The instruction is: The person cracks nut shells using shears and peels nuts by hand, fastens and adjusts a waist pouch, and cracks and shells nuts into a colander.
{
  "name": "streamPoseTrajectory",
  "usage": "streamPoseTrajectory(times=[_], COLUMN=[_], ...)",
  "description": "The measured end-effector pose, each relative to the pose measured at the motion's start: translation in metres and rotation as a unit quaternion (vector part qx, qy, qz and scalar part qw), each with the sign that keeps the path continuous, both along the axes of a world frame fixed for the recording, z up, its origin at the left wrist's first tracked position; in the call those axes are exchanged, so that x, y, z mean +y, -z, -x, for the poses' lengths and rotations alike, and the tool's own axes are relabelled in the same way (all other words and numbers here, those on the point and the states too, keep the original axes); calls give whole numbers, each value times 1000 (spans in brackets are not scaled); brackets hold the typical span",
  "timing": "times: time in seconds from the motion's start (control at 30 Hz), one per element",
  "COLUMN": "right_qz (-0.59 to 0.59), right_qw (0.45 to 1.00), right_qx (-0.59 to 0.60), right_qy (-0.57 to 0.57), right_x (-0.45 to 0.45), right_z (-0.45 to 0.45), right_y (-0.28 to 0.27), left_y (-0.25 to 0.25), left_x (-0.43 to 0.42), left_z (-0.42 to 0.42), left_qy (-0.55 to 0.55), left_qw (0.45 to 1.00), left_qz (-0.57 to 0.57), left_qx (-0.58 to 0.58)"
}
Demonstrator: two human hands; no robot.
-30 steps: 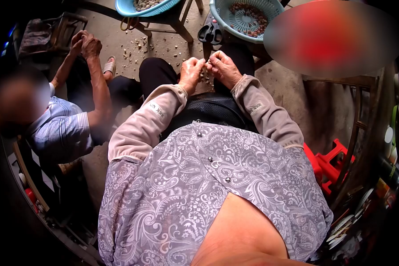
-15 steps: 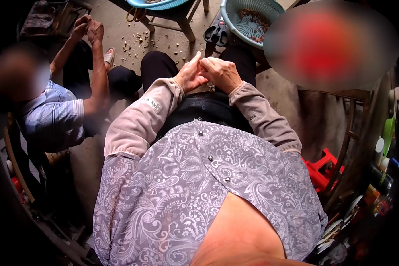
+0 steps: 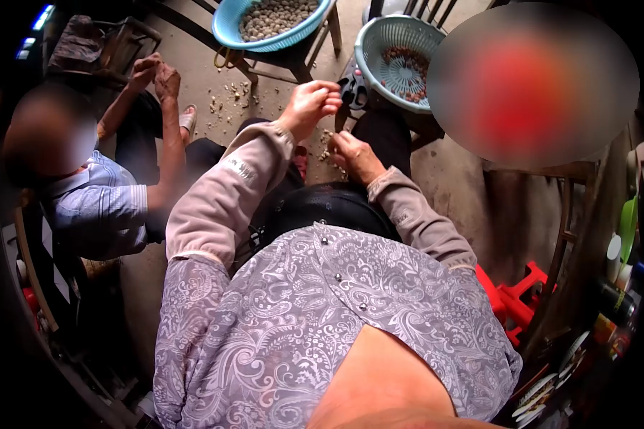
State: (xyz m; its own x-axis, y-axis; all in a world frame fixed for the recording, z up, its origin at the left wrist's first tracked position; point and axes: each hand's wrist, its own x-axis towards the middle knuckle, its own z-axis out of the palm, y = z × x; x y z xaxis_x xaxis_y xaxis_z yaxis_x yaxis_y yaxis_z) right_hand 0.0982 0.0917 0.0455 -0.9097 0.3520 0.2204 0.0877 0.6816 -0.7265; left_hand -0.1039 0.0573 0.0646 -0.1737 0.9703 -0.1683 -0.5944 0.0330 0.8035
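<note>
My left hand (image 3: 311, 109) is raised over the floor in front of my lap, its fingers curled and pressed together. What it holds, if anything, is too small to make out. Lower and to the right, my right hand (image 3: 358, 158) hovers above my thigh with fingers bent in a pinch; its contents are hidden. Just past my left fingertips lie black looped handles (image 3: 353, 94), like those of scissors. Ahead on the right is a blue-green plastic basket (image 3: 367, 53) with small reddish-brown kernels (image 3: 408, 66). A blue basket (image 3: 224, 28) farther left holds many round tan nuts (image 3: 275, 20).
Shell bits (image 3: 229, 104) litter the concrete floor. A wooden stool (image 3: 299, 71) bears the blue basket. At left sits another person (image 3: 96, 204), hands (image 3: 157, 75) close together. A red plastic stool (image 3: 519, 300) stands at right beside a wooden frame (image 3: 567, 214).
My hands, together before, have parted: the left moved up and forward, the right down toward my lap. The view has tilted, showing more of the baskets.
</note>
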Motion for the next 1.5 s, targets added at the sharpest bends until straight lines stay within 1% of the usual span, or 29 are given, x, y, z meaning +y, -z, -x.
streamPoseTrajectory(times=[0.03,0.07,0.1,0.13,0.17,0.2,0.23,0.27,0.3,0.33,0.37,0.4,0.43,0.47,0.5,0.53,0.57,0.63,0.7,0.8,0.9,1.0,1.27,1.3,1.33,1.4,1.43,1.47,1.5], right_qz=[-10,0,-31,-36,-41,-27,27,81,136,213,273,334,393,486,514,494,474,443,462,514,503,517,543,545,550,562,574,595,617], right_qw=[1000,998,996,996,996,998,998,995,989,975,961,942,919,873,855,867,879,895,886,858,864,856,840,838,835,826,818,802,785], right_qx=[-8,-50,-51,-36,-21,13,11,9,7,6,5,4,3,-37,-1,-4,-7,7,13,6,-2,-1,8,11,17,25,27,38,49], right_qy=[-15,-40,-63,-67,-71,-58,-59,-60,-60,-62,-38,-15,8,35,77,67,57,51,32,15,16,15,14,13,16,18,23,23,23], right_x=[-2,-2,-1,0,0,0,2,7,14,21,25,26,27,30,25,27,29,27,29,33,34,36,36,36,36,37,37,37,38], right_z=[1,3,6,6,5,7,7,6,5,4,4,4,4,3,6,6,5,7,9,14,15,15,15,14,14,15,15,14,14], right_y=[3,4,10,8,6,3,3,4,6,8,10,12,14,15,10,10,12,21,23,8,1,-1,-1,-2,-2,-2,-2,-2,-1], left_y=[-13,-39,-68,-91,-104,-108,-112,-115,-106,-112,-107,-59,-48,-34,-38,-43,-29,-18,-3,13,26,32,45,44,44,22,10,-3,-21], left_x=[21,43,64,80,90,101,111,118,125,122,121,134,131,123,112,100,95,89,92,105,122,128,134,135,135,129,126,119,109], left_z=[-1,-11,-22,-36,-43,-34,-24,-11,17,43,66,112,163,205,220,233,252,275,287,280,268,259,268,268,269,253,247,235,217], left_qy=[6,-4,-13,-16,-19,-45,-69,-81,-91,-103,-159,-241,-211,-212,-207,-196,-201,-134,-85,-40,-3,3,32,20,-18,-152,-235,-277,-271], left_qw=[999,997,993,986,977,922,827,823,836,816,816,830,755,675,673,665,631,609,636,642,600,574,549,557,581,635,651,718,791], left_qz=[-15,5,26,47,67,-10,-85,-37,-24,16,61,8,61,102,180,256,275,337,323,297,273,258,294,298,299,295,289,207,129], left_qx=[33,74,114,157,200,383,551,561,541,568,552,504,618,699,687,673,697,705,695,706,752,777,781,775,757,698,661,604,533])
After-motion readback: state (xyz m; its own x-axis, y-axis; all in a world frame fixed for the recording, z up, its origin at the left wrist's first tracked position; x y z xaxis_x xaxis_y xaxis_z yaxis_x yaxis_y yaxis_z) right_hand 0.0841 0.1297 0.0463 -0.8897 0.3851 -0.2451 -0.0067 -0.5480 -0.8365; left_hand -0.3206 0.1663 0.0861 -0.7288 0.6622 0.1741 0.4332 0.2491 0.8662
